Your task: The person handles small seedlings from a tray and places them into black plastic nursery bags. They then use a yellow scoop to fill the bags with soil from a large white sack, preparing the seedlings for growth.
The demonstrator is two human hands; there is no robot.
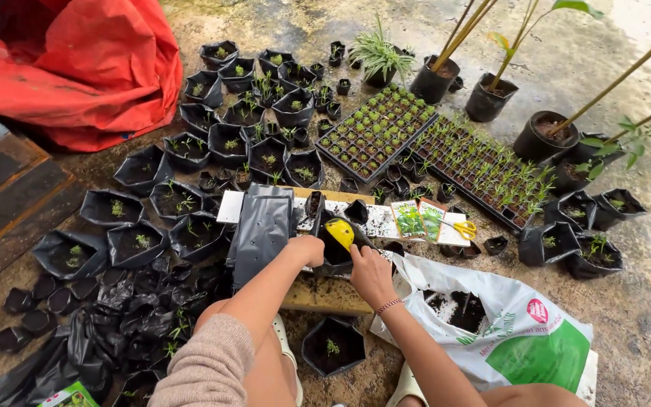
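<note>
At far left a red tarp (77, 68) lies beyond rows of black grow bags (190, 151) with seedlings. At centre the left hand (307, 250) has its grip closed on the rim of a black nursery bag (334, 256) above the wooden board (318, 295), while the right hand (371, 273), grip closed, tips a yellow scoop (340, 232) into it. Further right lie seed packets (418, 219), yellow scissors (463, 227), seedling trays (484, 169) and a white soil sack (521, 332).

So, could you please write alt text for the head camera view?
Seen from above, a person's left hand holds a black grow bag while the right hand tips a yellow scoop into it. Seedling bags, two seedling trays and a white soil sack surround them.
</note>
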